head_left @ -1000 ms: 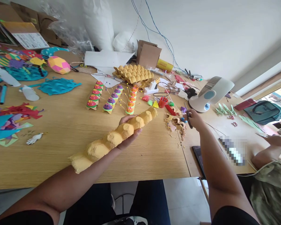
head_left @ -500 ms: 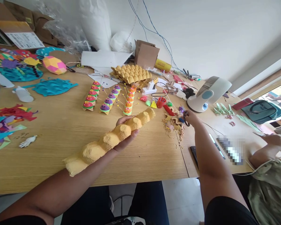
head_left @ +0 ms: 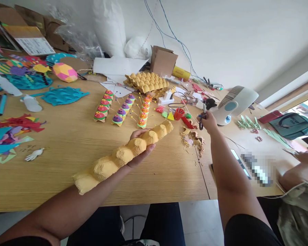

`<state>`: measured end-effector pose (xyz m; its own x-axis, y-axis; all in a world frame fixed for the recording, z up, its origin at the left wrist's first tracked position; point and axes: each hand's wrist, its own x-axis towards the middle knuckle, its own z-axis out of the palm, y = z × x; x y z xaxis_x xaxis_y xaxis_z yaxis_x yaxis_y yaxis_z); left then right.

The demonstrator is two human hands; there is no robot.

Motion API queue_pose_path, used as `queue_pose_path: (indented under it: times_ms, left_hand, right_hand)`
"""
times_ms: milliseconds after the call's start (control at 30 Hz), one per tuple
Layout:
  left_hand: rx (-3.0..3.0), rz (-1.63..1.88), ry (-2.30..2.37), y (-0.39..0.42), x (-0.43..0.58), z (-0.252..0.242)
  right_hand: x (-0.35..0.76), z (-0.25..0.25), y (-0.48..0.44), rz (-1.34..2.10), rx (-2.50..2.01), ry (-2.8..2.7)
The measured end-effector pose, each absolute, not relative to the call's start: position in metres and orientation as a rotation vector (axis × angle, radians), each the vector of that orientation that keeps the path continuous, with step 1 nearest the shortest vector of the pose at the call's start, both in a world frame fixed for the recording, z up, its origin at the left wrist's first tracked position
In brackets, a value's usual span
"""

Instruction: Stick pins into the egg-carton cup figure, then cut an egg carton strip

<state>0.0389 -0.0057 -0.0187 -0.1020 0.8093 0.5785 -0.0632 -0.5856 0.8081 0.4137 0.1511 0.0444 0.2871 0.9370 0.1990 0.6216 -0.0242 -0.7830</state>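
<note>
A yellow egg-carton strip (head_left: 124,155) with a row of bumps lies slantwise across my left hand (head_left: 141,157). The fingers show along both of its sides, and the strip is above the table, its near end over my forearm. My right hand (head_left: 209,121) grips black-handled scissors (head_left: 201,122), blades pointing up and away, close to the fan. Below the scissors lie cut carton scraps and crumbs (head_left: 192,138). Three decorated carton strips stand beyond my left hand: red and green (head_left: 103,107), purple (head_left: 123,110), and orange (head_left: 144,112).
A yellow egg tray (head_left: 146,82) sits at the back by a cardboard box (head_left: 164,60). The white fan (head_left: 232,106) stands right of my right hand. Blue painted pieces (head_left: 64,95) and paper scraps (head_left: 20,124) lie left. Another person's hand (head_left: 299,167) is at far right.
My right hand has raised the scissors from the scraps, and the blades now show pointing upward. My left hand still holds the carton strip; the whole view has shifted slightly.
</note>
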Motion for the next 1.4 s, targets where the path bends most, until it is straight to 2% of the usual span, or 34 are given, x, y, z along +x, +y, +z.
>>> queue_pose_path:
  times_ms: [200, 500, 767, 967, 1200, 1400]
  left_hand:
    - [1.557, 1.777, 0.864, -0.006, 0.039, -0.017]
    - [1.609, 1.771, 0.867, -0.004, 0.037, -0.022]
    - [1.536, 1.760, 0.857, -0.008, 0.040, -0.019]
    - [1.516, 1.725, 0.822, -0.008, 0.040, -0.020]
    - [1.531, 1.722, 0.822, -0.007, 0.039, -0.020]
    - [1.587, 1.735, 0.790, -0.005, 0.038, -0.026]
  right_hand:
    - [0.330, 0.069, 0.195, 0.523, -1.363, -1.590]
    - [0.269, 0.071, 0.228, 0.304, -1.583, -1.775]
    - [0.362, 0.083, 0.194, 0.268, -1.722, -1.604]
    - [0.446, 0.059, 0.159, 0.209, -2.241, -1.518]
    - [0.453, 0.030, 0.167, 0.029, -2.438, -1.435]
    - [0.444, 0.014, 0.187, 0.061, -2.524, -1.462]
